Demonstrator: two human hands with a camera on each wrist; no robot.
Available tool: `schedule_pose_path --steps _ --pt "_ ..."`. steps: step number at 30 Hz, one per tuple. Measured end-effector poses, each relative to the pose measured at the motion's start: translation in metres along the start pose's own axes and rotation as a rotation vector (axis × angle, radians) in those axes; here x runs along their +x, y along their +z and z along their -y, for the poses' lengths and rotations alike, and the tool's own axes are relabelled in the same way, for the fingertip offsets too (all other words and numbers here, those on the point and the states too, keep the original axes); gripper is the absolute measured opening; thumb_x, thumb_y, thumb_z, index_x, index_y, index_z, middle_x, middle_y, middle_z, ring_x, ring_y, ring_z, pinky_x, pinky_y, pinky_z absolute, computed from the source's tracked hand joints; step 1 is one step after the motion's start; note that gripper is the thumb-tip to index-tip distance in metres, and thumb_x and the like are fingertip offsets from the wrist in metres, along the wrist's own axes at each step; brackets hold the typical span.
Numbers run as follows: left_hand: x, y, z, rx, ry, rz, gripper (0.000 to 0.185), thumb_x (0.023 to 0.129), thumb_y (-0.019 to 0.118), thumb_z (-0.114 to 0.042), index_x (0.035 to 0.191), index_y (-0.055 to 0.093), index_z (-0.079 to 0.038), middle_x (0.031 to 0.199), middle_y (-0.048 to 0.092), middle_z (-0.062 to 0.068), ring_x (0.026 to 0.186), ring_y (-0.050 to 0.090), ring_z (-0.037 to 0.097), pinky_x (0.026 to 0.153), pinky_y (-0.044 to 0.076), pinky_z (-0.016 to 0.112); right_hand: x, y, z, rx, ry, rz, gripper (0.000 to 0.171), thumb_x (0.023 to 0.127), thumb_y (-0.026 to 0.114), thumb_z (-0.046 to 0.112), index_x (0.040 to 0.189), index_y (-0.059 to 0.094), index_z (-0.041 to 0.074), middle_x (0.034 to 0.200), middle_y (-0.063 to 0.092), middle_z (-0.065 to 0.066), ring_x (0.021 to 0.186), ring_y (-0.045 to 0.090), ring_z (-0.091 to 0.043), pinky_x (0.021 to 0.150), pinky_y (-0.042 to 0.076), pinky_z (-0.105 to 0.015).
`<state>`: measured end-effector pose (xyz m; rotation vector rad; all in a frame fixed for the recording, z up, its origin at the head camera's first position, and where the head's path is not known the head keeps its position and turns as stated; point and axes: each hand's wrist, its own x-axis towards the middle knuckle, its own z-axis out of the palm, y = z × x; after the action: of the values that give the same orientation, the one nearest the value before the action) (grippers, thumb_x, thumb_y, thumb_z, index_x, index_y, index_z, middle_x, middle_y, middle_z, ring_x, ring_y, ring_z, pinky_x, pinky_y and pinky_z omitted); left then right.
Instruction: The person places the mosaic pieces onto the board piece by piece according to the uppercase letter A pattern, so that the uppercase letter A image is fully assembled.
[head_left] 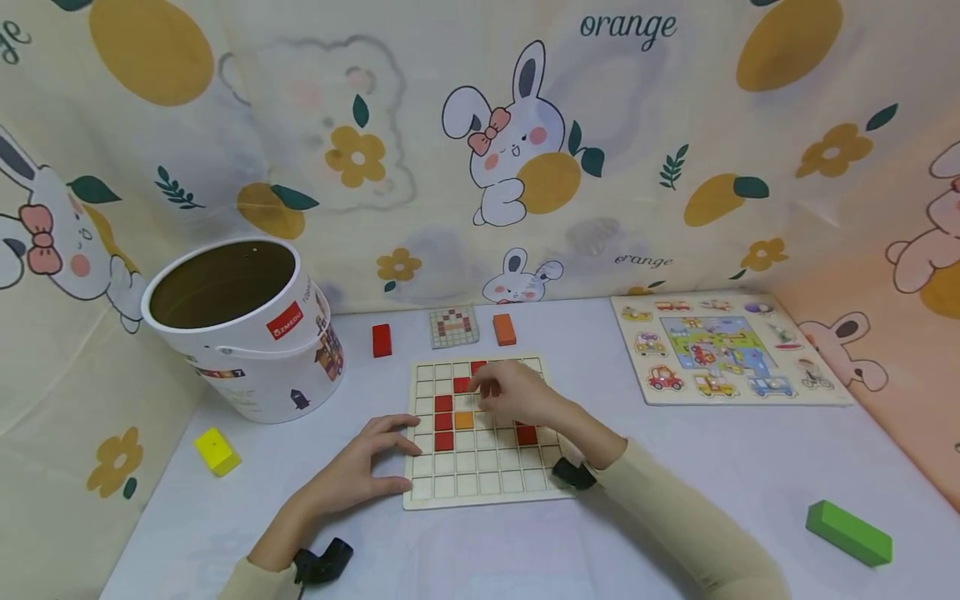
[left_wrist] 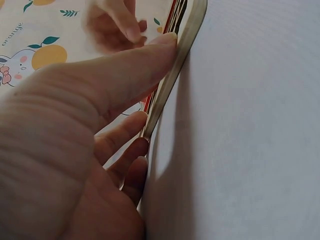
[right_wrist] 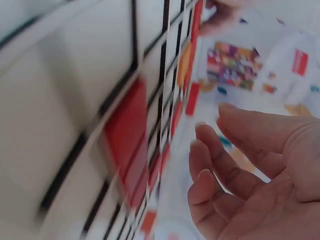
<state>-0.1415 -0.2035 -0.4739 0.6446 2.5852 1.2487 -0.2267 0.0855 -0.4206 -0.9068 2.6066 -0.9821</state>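
A wooden grid board (head_left: pixel 487 483) lies on the table, with several red tiles (head_left: pixel 444 403) and one orange tile (head_left: pixel 464 420) in its squares. My left hand (head_left: pixel 360 462) rests against the board's left edge. In the left wrist view, thumb and fingertips of that hand (left_wrist: pixel 100 110) touch the rim. Over the upper middle of the grid is my right hand (head_left: pixel 521 392), covering some squares. Seen from the right wrist, this hand (right_wrist: pixel 255 170) has loosely bent fingers, and nothing shows between them and the thumb. A red tile (right_wrist: pixel 132 145) sits in the blurred grid nearby.
Behind the board lie a red block (head_left: pixel 382 340), a small pattern card (head_left: pixel 453 327) and an orange block (head_left: pixel 504 330). A white bucket (head_left: pixel 247 358) and a yellow block (head_left: pixel 217 452) stand left. To the right are a vehicle puzzle board (head_left: pixel 637 333) and a green block (head_left: pixel 849 533).
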Motion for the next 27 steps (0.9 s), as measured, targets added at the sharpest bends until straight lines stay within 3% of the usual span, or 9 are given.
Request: schedule_pose_path --steps 7,15,20,27 --pt "0.000 0.000 -0.002 -0.005 0.004 0.001 0.031 0.079 0.085 -0.028 0.108 0.071 -0.027 0.150 0.045 0.003 0.143 0.030 0.034 0.111 0.029 0.064 -0.067 -0.037 -0.035 0.088 0.080 -0.059 0.017 0.087 0.071 0.001 0.104 0.071 0.002 0.090 0.066 0.000 0.084 0.057 -0.018 0.072 0.050 -0.028" --pt "-0.001 -0.001 -0.003 -0.009 -0.015 0.005 0.032 0.078 0.085 -0.029 0.107 0.070 -0.029 0.150 0.044 0.000 0.145 0.029 0.032 0.112 0.028 0.063 -0.141 -0.049 -0.066 0.141 0.181 -0.144 0.034 0.080 0.077 -0.001 0.112 0.067 0.002 0.105 0.066 -0.007 0.093 0.054 -0.026 0.074 0.047 -0.028" --pt "0.000 -0.001 -0.002 -0.010 -0.003 -0.003 0.032 0.079 0.085 -0.030 0.107 0.070 -0.029 0.150 0.044 0.001 0.144 0.029 0.033 0.111 0.028 0.064 -0.160 -0.050 -0.073 0.121 0.139 -0.133 0.038 0.077 0.080 0.000 0.112 0.065 0.002 0.103 0.063 -0.005 0.088 0.053 -0.019 0.072 0.046 -0.026" --pt "0.000 -0.001 -0.002 -0.006 -0.007 0.002 0.031 0.079 0.084 -0.030 0.107 0.070 -0.028 0.150 0.044 0.001 0.144 0.029 0.034 0.111 0.028 0.065 -0.161 -0.048 -0.076 0.157 0.129 -0.077 0.035 0.077 0.078 -0.003 0.109 0.065 0.003 0.100 0.063 -0.006 0.087 0.054 -0.019 0.073 0.048 -0.026"
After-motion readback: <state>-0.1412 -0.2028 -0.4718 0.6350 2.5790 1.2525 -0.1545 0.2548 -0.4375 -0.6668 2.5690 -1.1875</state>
